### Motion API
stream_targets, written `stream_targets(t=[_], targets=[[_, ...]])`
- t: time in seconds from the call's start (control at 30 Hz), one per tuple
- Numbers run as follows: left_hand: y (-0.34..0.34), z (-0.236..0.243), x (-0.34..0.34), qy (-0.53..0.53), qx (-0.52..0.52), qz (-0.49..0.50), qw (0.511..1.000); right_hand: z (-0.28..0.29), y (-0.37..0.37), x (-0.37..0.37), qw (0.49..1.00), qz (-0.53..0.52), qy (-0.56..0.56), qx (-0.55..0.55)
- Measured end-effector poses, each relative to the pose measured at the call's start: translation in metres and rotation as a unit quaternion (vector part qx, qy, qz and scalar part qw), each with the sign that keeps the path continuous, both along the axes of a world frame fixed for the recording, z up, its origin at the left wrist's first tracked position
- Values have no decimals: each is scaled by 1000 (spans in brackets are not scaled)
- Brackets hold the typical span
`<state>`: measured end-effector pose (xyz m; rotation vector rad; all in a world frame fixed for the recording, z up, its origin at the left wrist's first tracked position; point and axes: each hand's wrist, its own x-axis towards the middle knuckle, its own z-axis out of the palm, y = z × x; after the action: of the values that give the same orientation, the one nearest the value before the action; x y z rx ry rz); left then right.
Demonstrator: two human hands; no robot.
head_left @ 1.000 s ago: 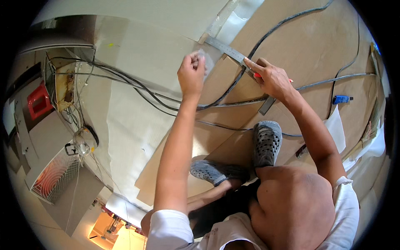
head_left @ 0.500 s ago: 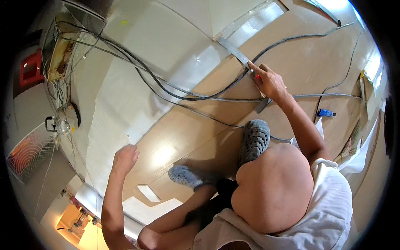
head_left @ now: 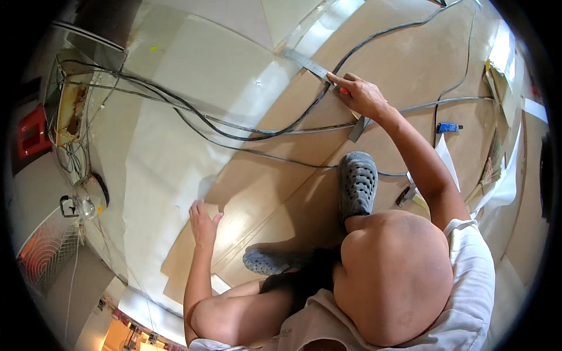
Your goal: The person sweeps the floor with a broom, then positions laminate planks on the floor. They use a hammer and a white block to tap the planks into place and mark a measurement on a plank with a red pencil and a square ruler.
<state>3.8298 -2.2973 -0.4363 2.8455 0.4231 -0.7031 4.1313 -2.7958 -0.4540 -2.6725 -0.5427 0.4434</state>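
Note:
My right hand (head_left: pixel 364 98) is closed on a flat metal ruler (head_left: pixel 305 63), which lies across the edge where a white sheet (head_left: pixel 153 181) meets the tan board (head_left: pixel 293 193). Something small and red shows under its fingers; I cannot make out what. A short dark grey metal piece (head_left: pixel 356 130) sticks out below that hand; its link to the ruler is hidden. My left hand (head_left: pixel 204 225) is open at the sheet's near edge, fingers stretched and thumb apart. Whether it touches the sheet, I cannot tell.
Black cables (head_left: pixel 234 136) cross the sheet and board beneath my right hand. A blue tool or clip (head_left: pixel 449 127) lies at right, above a hammer-like tool (head_left: pixel 405 194) beside my knee. At far left are an open box with wires (head_left: pixel 73 111), a lamp (head_left: pixel 88 202) and a red object (head_left: pixel 34 133).
My left hand has gone from loosely curled to stretched open and moved right along the sheet's edge. The whole view has shifted; my right hand keeps its hold on the ruler.

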Motion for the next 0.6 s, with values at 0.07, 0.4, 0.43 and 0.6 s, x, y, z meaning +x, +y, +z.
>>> stream_targets(t=[0.07, 0.4, 0.43, 0.6], targets=[[2, -2, 7, 18, 0, 15, 1000, -2, 2, -1, 1000, 4, -4, 8], [26, -20, 17, 9, -35, -31, 999, 66, -25, -41, 995, -98, -6, 26], [24, -20, 17, -6, -55, -23, 998, 79, -34, -55, 992, -120, -12, 23], [48, -36, 5, -25, -65, -47, 996, 131, -54, -134, 985, -169, -12, -17]])
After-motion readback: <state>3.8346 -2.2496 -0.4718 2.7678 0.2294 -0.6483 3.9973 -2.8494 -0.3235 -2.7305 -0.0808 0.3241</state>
